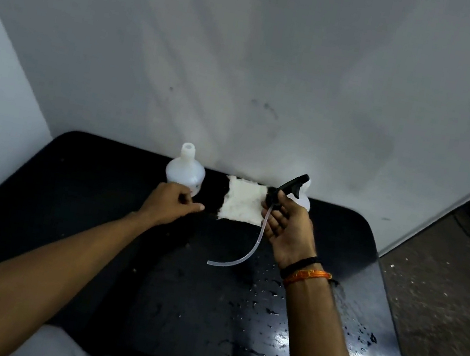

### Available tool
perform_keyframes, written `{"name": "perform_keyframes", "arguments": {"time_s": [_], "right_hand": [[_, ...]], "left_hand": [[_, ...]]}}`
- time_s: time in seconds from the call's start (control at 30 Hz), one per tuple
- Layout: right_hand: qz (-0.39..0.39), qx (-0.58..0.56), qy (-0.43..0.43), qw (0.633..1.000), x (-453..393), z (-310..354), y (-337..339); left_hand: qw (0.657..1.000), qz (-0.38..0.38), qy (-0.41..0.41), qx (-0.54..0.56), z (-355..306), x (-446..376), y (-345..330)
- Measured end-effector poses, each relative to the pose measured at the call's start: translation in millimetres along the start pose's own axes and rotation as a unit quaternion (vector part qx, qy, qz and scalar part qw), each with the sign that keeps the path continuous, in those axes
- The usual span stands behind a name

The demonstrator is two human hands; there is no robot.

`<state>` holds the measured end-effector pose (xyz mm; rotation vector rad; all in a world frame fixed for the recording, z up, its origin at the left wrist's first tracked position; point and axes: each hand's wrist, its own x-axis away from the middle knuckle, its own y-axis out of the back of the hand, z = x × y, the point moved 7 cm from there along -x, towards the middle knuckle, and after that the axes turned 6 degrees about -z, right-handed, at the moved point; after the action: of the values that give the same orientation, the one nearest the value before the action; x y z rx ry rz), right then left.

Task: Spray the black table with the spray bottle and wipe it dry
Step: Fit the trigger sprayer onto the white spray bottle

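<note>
Drops already lie on the black table (70, 211), so the spraying looks partly done; nothing looks wiped yet. The right hand (290, 231) grips the detached spray head (288, 188) beside the white cloth (244, 200). The left hand (171, 202), loosely curled and holding nothing, is near the open bottle (186, 169).

A black table (95, 216) bears a translucent white bottle (185, 170), a white cloth (244, 200) and a black sprayer head (286, 188).

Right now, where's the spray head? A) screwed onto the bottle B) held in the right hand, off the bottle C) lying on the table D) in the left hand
B: the right hand grips the black spray head with its tube dangling free, while the white bottle stands open-necked on the table.
</note>
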<state>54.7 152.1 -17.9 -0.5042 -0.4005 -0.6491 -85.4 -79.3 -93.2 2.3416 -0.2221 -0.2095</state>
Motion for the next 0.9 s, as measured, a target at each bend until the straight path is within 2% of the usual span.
{"name": "perform_keyframes", "arguments": {"time_s": [0.13,0.2,0.27,0.37,0.43,0.53,0.6,0.73,0.9], "right_hand": [[0.013,0.028,-0.008,0.999,3.5,-15.4,-17.8],[0.014,0.037,-0.003,0.999,5.0,-20.7,-23.4],[0.012,0.036,0.006,0.999,5.6,-23.8,-27.0],[0.017,0.042,0.008,0.999,7.4,-26.6,-30.2],[0.024,0.051,0.001,0.998,8.7,-29.7,-32.3],[0.030,0.054,-0.004,0.998,9.5,-30.7,-32.1],[0.030,0.053,0.000,0.998,9.1,-29.2,-31.3],[0.033,0.009,0.039,0.999,6.8,-19.3,-33.3],[0.053,-0.058,0.050,0.996,8.0,-9.3,-34.3]], "left_hand": [[0.990,-0.038,0.137,-0.005,41.3,7.2,19.6],[0.985,-0.045,0.167,-0.023,45.6,8.3,24.7],[0.984,-0.077,0.160,-0.010,40.4,1.5,27.8],[0.978,-0.123,0.146,0.083,25.4,-15.4,28.0],[0.983,-0.104,0.118,0.097,14.9,-31.3,24.0],[0.994,-0.067,0.070,0.057,3.2,-49.3,17.5],[0.994,-0.071,0.077,0.041,2.6,-51.1,17.7],[0.989,-0.095,0.083,0.081,3.7,-34.6,16.2],[0.992,-0.069,0.039,0.102,-3.7,3.4,3.5]]}}
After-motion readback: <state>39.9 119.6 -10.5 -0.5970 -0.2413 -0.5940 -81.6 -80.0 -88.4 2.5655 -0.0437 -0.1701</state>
